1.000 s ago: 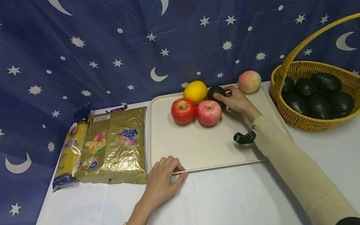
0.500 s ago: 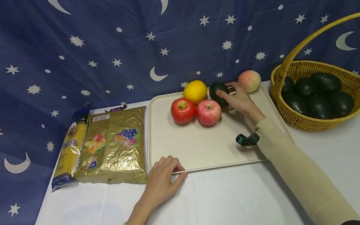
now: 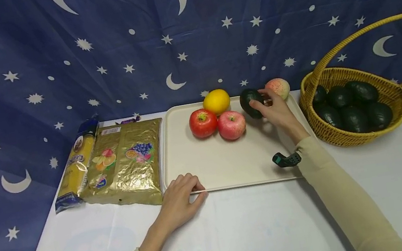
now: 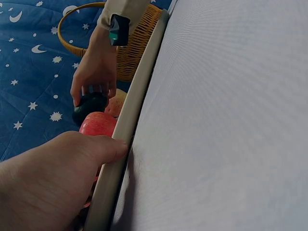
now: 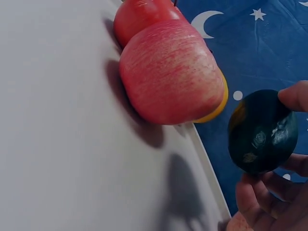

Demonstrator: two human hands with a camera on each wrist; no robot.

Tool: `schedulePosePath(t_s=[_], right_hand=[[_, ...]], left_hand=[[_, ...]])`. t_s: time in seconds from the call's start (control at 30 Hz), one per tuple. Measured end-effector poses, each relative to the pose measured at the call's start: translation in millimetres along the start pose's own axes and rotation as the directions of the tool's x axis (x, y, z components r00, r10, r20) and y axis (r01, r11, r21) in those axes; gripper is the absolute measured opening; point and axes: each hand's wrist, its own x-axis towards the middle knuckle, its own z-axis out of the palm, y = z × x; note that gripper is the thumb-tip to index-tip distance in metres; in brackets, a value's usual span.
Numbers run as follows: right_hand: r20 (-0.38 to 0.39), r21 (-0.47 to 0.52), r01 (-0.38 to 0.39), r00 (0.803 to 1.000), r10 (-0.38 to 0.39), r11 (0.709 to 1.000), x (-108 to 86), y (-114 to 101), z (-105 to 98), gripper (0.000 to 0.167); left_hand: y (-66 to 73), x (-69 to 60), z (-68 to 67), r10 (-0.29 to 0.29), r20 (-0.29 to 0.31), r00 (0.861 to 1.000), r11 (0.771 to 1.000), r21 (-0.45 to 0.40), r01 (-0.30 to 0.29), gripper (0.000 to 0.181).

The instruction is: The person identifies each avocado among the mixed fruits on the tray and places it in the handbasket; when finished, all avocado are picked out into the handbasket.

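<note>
My right hand [image 3: 278, 112] holds a dark green avocado [image 3: 251, 103] between thumb and fingers, at the back right of the cream tray [image 3: 212, 166]. In the right wrist view the avocado [image 5: 263, 131] is off the tray, its shadow apart below it. My left hand [image 3: 182, 200] grips the tray's front rim near the left corner, and the left wrist view has the thumb [image 4: 109, 148] over that rim. On the tray sit a pink apple [image 3: 231, 125], a red tomato-like fruit [image 3: 203, 123], a yellow lemon [image 3: 216, 102] and a pale peach [image 3: 278, 87].
A wicker basket [image 3: 342, 136] with a tall handle stands right of the tray, several avocados [image 3: 355, 118] inside. Left of the tray lie a gold fruit-printed bag [image 3: 127, 165] and a yellow-and-blue packet [image 3: 78, 165]. A small purple wrapper [image 3: 129, 120] lies behind the bag. A starry curtain [image 3: 130, 43] hangs behind.
My right hand has raised the avocado away from beside the lemon and apple and moved it right, towards the peach. My left hand keeps its place on the tray rim.
</note>
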Motion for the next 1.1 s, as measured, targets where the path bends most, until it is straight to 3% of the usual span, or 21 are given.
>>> schedulePosePath(t_s=[0.37,0.63,0.93,1.1], right_hand=[[-0.016,-0.071,0.098,0.995,-0.1,0.993,-24.1,5.2,-13.6,0.068],[-0.014,-0.123,0.231,0.972,-0.234,0.965,-42.3,13.7,-28.5,0.059],[-0.028,-0.145,0.246,0.967,-0.252,0.958,-65.5,20.8,-47.6,0.06],[-0.039,-0.164,0.287,0.954,-0.297,0.944,-74.7,21.8,-55.9,0.057]], left_hand=[[0.0,0.3,-0.2,-0.007,0.008,1.0,1.0,-0.005,0.007,0.012],[-0.2,-0.3,0.3,-0.017,0.023,1.0,1.0,-0.007,0.017,0.012],[0.5,0.5,-0.7,-0.019,0.022,1.0,1.0,-0.005,0.019,0.012],[-0.2,0.4,0.3,-0.019,0.024,1.0,1.0,-0.007,0.019,0.012]])
